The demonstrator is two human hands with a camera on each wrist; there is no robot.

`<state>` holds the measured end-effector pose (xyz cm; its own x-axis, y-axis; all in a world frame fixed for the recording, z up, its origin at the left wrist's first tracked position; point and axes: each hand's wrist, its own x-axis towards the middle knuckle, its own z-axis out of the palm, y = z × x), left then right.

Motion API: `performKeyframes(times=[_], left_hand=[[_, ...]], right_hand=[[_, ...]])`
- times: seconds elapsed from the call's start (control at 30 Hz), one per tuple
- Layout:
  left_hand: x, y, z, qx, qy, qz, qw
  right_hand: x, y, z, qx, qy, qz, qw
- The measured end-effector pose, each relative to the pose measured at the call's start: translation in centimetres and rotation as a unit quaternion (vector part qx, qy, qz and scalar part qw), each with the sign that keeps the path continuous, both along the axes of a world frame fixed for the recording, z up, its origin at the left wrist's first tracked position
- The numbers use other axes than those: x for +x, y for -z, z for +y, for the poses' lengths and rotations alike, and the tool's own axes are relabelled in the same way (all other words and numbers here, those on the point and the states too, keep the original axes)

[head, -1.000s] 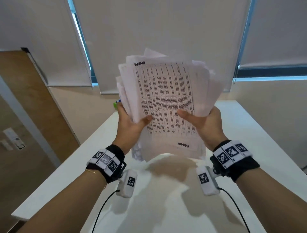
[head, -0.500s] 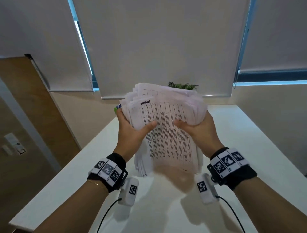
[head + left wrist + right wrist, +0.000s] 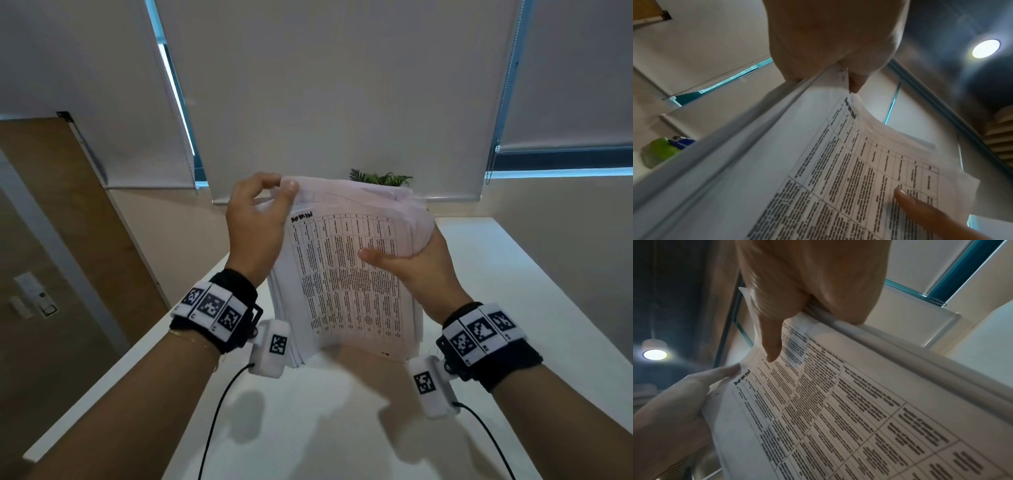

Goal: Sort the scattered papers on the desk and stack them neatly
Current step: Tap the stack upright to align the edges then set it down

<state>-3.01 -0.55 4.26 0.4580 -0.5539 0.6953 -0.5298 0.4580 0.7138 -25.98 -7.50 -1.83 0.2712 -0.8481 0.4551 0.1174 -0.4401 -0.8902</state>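
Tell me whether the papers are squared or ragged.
Ragged: the papers show fanned lower edges and bent, offset top sheets, left hand pinching a corner, right hand gripping.

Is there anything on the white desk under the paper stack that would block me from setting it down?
Nothing visible does. The white desk below the stack of printed white papers, held by the left hand and right hand, looks bare. A green object sits farther back on the left, partly hidden.

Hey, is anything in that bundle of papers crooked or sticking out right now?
Yes. The paper stack is uneven: back sheets poke up past the printed front page at the top, where the left hand pinches a corner, and the upper right side bulges over the right hand. Nothing looks torn.
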Motion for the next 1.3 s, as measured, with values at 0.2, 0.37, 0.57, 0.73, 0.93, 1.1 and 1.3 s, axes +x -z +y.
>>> performKeyframes(times=[0.2,0.37,0.57,0.73,0.93,1.1,1.3], left_hand=[[0.0,0.1,-0.1,-0.026,0.033,0.138,0.99],[0.4,0.2,0.5,0.003,0.033,-0.009,0.999],[2.0,2.0,1.0,0.036,0.104,0.114,0.987],[2.4,6.1,2.2,0.149,0.238,0.118,0.953],[-0.3,7.1,1.5,0.096,0.153,0.172,0.968],[-0.6,6.3,1.8,0.046,0.095,0.206,0.973],[-0.8,6.1,2.3,0.071,0.098,0.069,0.99]], right_hand=[[-0.2,-0.1,-0.1,0.002,-0.002,0.007,1.0],[-0.2,0.1,-0.6,0.003,0.0,0.019,1.0],[-0.2,0.4,-0.8,0.005,-0.001,0.028,1.0],[-0.8,0.7,-0.4,-0.002,0.017,0.0,1.0],[0.4,0.4,0.2,-0.013,-0.028,0.003,1.0],[-0.3,0.3,0.0,0.002,-0.017,-0.002,1.0],[-0.8,-0.1,0.5,-0.007,-0.117,0.027,0.993]])
